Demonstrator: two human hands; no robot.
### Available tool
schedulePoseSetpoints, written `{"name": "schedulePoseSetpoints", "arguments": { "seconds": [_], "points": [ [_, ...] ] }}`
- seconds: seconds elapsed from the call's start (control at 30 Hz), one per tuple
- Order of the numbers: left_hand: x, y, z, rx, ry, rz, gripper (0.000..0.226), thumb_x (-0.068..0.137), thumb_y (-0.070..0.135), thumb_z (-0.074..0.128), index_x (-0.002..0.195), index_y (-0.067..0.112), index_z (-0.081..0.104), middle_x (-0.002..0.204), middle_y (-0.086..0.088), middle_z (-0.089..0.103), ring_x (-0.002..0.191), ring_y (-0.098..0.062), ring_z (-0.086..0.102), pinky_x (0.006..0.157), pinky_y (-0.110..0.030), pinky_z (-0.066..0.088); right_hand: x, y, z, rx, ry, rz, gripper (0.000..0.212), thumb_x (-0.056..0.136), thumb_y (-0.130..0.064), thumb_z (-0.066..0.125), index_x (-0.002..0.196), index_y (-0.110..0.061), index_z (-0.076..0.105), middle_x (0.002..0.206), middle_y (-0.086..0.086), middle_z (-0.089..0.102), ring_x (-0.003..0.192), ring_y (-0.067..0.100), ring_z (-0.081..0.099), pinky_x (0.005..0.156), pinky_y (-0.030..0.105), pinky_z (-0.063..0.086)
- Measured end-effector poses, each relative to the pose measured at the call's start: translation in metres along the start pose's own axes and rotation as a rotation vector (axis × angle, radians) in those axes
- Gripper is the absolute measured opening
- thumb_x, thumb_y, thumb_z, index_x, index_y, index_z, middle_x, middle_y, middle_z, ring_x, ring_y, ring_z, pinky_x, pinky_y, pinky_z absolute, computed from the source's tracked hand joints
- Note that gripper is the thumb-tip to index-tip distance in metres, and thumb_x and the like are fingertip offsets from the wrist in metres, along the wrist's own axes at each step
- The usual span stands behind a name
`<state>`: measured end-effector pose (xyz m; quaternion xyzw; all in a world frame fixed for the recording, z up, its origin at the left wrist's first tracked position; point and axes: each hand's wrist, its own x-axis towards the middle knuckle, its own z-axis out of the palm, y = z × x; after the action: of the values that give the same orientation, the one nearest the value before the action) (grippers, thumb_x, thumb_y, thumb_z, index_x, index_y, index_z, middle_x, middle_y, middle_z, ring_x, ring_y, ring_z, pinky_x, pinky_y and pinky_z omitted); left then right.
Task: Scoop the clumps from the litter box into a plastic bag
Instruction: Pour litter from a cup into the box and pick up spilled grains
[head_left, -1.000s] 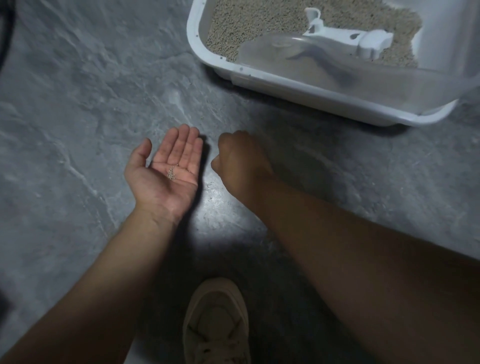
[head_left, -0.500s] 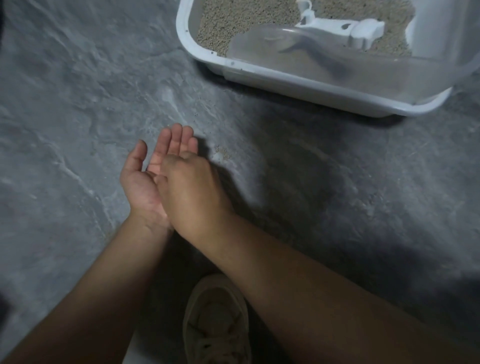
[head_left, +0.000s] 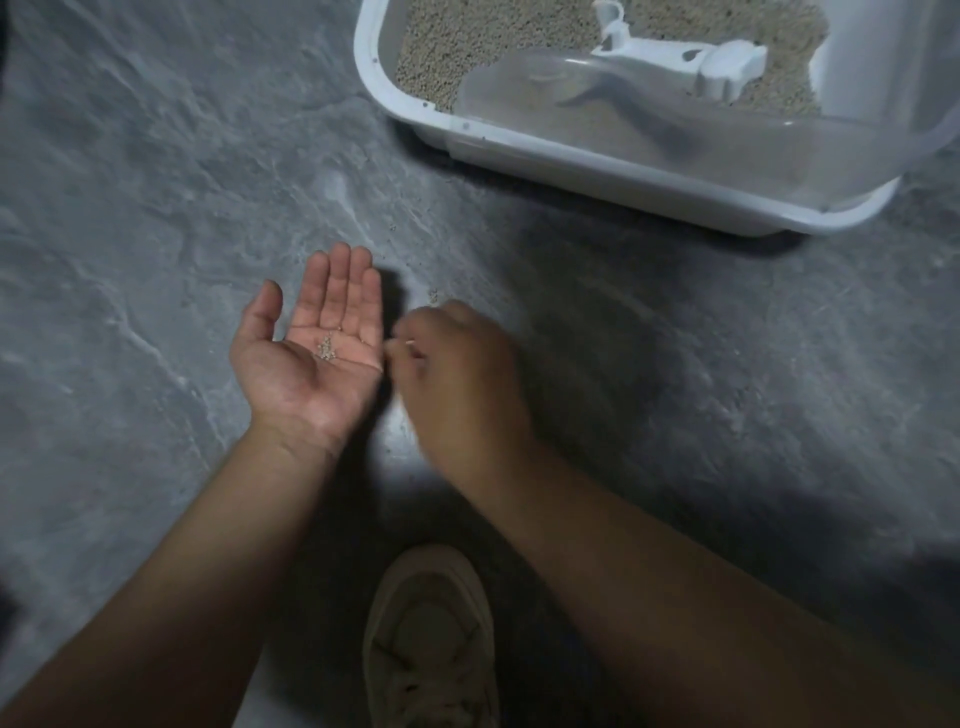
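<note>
The grey stone-look floor (head_left: 156, 208) has pale wavy lines across it; the light is dim; a dark shadow lies on the right; one bright patch shines in the middle.

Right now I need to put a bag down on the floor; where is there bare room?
The grey floor left of the litter box and left hand is bare. Floor right of the right hand is open too. Between hands and box, stray litter grains lie; near the shoe it is crowded.
</note>
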<state>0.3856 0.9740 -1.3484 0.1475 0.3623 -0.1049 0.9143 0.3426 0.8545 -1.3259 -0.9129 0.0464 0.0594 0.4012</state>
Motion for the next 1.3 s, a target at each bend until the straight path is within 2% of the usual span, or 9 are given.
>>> {"name": "schedulePoseSetpoints", "arguments": {
  "seconds": [0.13,0.27,0.43,0.67,0.8,0.9,1.0,1.13,1.3],
  "points": [
    [0.001,0.001,0.001,-0.010,0.038,0.030,0.040,0.099,0.029,0.049,0.117,-0.003,0.066,0.120,-0.019,0.071,0.109,-0.036,0.070,0.093,-0.046,0.058,0.004,0.050,-0.011,-0.099,0.018,0.282,0.016,0.096,-0.015,0.056,0.096,-0.005,0.069,0.095,0.015,0.067,0.091,0.033,0.062,0.078,0.036,0.046],
    [0.002,0.001,0.001,-0.013,0.055,0.048,0.041,0.099,0.028,0.049,0.121,-0.003,0.064,0.120,-0.020,0.070,0.109,-0.037,0.070,0.092,-0.047,0.058,0.011,0.061,-0.010,-0.101,-0.038,0.330,0.015,0.095,-0.014,0.056,0.098,-0.005,0.067,0.098,0.015,0.067,0.092,0.031,0.062,0.075,0.032,0.043],
    [0.005,0.006,0.002,-0.008,0.058,0.065,0.040,0.098,0.029,0.049,0.114,-0.004,0.067,0.118,-0.019,0.071,0.107,-0.036,0.071,0.091,-0.047,0.058,0.023,0.061,-0.010,-0.180,-0.072,0.277,0.019,0.096,-0.010,0.052,0.094,-0.002,0.069,0.095,0.017,0.068,0.091,0.033,0.063,0.078,0.037,0.051],
    [0.004,0.005,0.003,0.005,0.064,0.065,0.040,0.098,0.029,0.049,0.111,-0.004,0.068,0.117,-0.019,0.072,0.106,-0.036,0.071,0.094,-0.046,0.057,0.044,0.050,-0.002,-0.185,-0.077,0.191,0.018,0.095,-0.008,0.054,0.095,-0.001,0.070,0.096,0.017,0.068,0.092,0.034,0.063,0.074,0.031,0.043],
    [0.006,0.009,0.003,0.001,0.067,0.075,0.040,0.098,0.029,0.049,0.113,-0.003,0.067,0.117,-0.019,0.072,0.106,-0.035,0.071,0.094,-0.045,0.057,0.048,0.049,-0.005,-0.188,-0.071,0.159,0.015,0.094,-0.008,0.055,0.094,-0.001,0.069,0.096,0.017,0.068,0.091,0.034,0.064,0.077,0.035,0.050],
    [0.007,0.011,0.001,0.003,0.070,0.082,0.040,0.099,0.030,0.049,0.114,-0.003,0.067,0.117,-0.019,0.072,0.107,-0.035,0.071,0.093,-0.045,0.057,0.041,0.058,-0.011,-0.226,-0.008,0.164,0.006,0.090,-0.006,0.059,0.093,-0.007,0.064,0.095,0.011,0.067,0.089,0.026,0.062,0.069,0.025,0.035],
    [0.007,0.012,0.000,-0.001,0.070,0.083,0.040,0.098,0.030,0.049,0.114,-0.002,0.067,0.117,-0.019,0.072,0.107,-0.035,0.071,0.095,-0.046,0.056,0.035,0.066,-0.016,-0.194,0.005,0.226,0.012,0.091,-0.011,0.061,0.101,-0.010,0.064,0.103,0.008,0.065,0.096,0.023,0.060,0.068,0.018,0.023],
    [0.007,0.012,0.000,0.003,0.071,0.076,0.040,0.098,0.030,0.049,0.114,-0.002,0.067,0.118,-0.018,0.072,0.107,-0.035,0.071,0.095,-0.046,0.056,0.044,0.063,-0.010,-0.279,-0.069,0.226,0.012,0.092,-0.014,0.061,0.102,-0.009,0.065,0.109,0.010,0.064,0.102,0.025,0.060,0.073,0.023,0.032],
    [0.008,0.012,0.002,0.010,0.079,0.079,0.040,0.098,0.029,0.049,0.116,-0.002,0.067,0.118,-0.018,0.072,0.107,-0.035,0.071,0.095,-0.046,0.056,0.056,0.047,-0.005,-0.361,-0.094,0.115,0.014,0.090,-0.003,0.056,0.093,-0.005,0.070,0.100,0.014,0.069,0.096,0.028,0.064,0.082,0.032,0.047]
  ]
}}
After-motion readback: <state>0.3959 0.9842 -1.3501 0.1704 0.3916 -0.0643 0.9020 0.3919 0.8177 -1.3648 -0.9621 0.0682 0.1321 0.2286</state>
